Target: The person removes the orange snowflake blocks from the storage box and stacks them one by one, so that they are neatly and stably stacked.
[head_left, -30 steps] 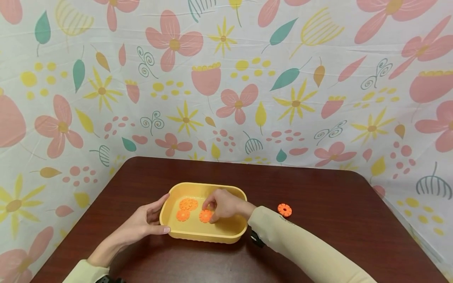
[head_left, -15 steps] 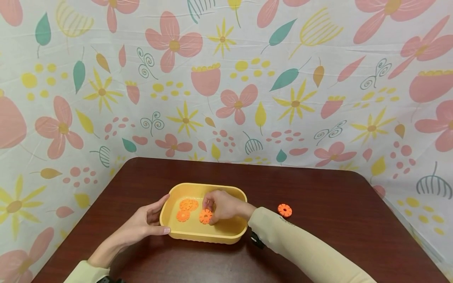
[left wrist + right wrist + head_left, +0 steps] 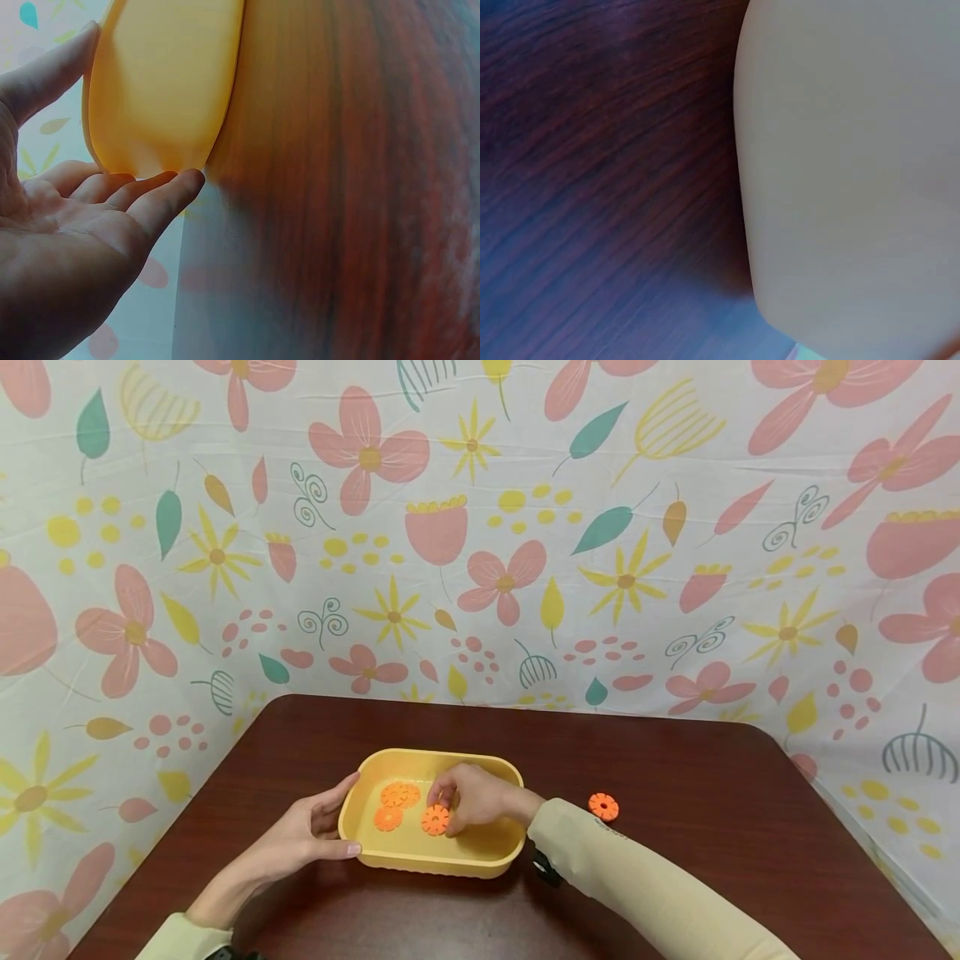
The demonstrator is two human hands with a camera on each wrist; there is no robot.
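Observation:
A yellow tray (image 3: 435,865) stands on the dark wooden table. My left hand (image 3: 303,831) holds its left end, thumb on the near side and fingers at the far corner. In the left wrist view, the fingers of the left hand (image 3: 82,232) span the rounded end of the tray (image 3: 169,82). My right hand (image 3: 476,795) reaches inside the tray and pinches an orange notched disc (image 3: 435,820) between thumb and finger. Left of it, several similar orange discs (image 3: 388,818) lie on the tray floor, some overlapping.
One more orange notched disc (image 3: 603,807) lies on the table (image 3: 660,768), right of the tray. Behind the table hangs a flower-patterned cloth (image 3: 502,652). A large pale surface (image 3: 855,180), too blurred to identify, fills most of the right wrist view.
The disc at my right fingers has tilted and shifted very slightly. My left hand, the tray and the other discs have stayed in place.

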